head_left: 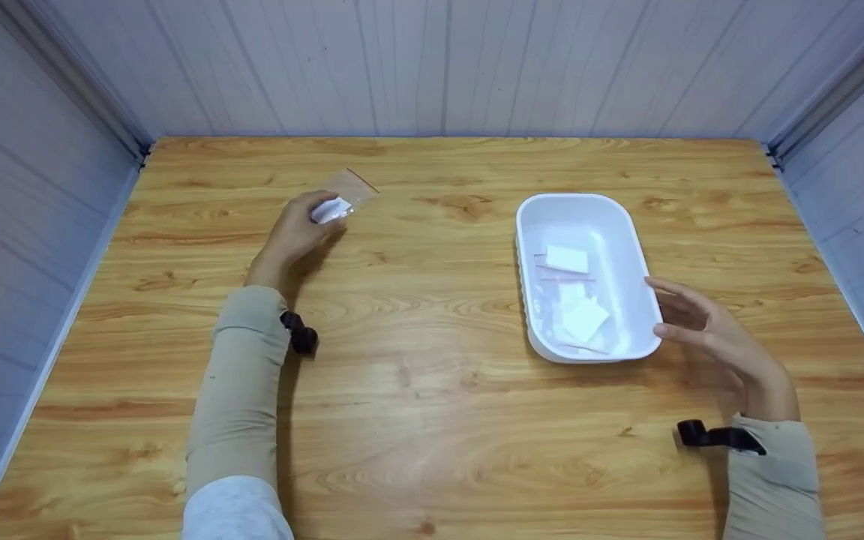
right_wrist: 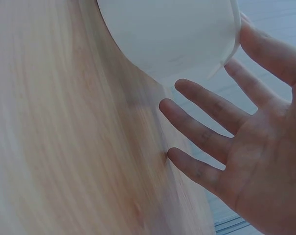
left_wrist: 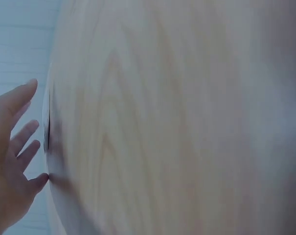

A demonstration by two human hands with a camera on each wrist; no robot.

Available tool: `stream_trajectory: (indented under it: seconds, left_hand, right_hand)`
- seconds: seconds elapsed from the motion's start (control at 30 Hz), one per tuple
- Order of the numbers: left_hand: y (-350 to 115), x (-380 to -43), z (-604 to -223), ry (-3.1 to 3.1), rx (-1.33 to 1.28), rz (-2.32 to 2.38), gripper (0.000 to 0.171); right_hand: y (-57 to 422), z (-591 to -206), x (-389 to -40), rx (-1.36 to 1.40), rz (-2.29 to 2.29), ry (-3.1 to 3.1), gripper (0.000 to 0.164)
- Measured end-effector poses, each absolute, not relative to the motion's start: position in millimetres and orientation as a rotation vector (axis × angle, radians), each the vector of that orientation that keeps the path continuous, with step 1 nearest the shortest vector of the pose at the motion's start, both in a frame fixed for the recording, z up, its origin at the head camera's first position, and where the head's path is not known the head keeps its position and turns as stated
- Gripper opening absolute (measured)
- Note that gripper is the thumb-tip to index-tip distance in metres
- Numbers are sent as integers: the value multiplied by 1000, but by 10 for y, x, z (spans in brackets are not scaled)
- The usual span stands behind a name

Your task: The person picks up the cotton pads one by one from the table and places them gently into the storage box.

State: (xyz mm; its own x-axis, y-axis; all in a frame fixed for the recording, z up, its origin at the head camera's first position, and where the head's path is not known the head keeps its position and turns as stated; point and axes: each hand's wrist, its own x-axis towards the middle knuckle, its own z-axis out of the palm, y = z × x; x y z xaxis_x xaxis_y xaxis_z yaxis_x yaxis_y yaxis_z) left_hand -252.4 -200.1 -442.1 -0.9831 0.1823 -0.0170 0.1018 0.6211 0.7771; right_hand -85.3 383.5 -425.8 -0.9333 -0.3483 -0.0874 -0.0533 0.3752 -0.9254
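Observation:
A clear zip bag (head_left: pixel 351 186) with a red line along its edge and a white piece (head_left: pixel 331 211) inside lies on the table at the back left. My left hand (head_left: pixel 298 231) reaches over its near end, thumb and fingers spread to either side of the white piece. In the left wrist view, those fingers stand apart, with one fingertip at the tabletop. A white plastic tub (head_left: pixel 622 247) stands right of centre. At its right side is my right hand (head_left: pixel 728 341), thumb and forefinger at the rim. The right wrist view shows that hand's other fingers extended below the tub.
Inside the tub lie several small clear bags with white pieces (head_left: pixel 586 319) and red lines. The wood-grain table (head_left: pixel 402 420) meets pale panel walls (head_left: pixel 447 67) at the back and sides. Dark wrist cameras (head_left: pixel 303 336) jut inward from both sleeves.

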Motion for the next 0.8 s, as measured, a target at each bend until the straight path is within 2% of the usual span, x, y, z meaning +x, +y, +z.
stream_trajectory:
  seconds: [0.4,0.8]
  left_hand:
    - [-2058,-2501,-4367,2758,127,1082,49]
    - [-2052,-2448,-4335,2826,162,980,40]
  right_hand:
    - [3822,-4238,-836,-365,-1592,2356,62]
    - [3808,-4230,-854,-380,-1572,2389,62]
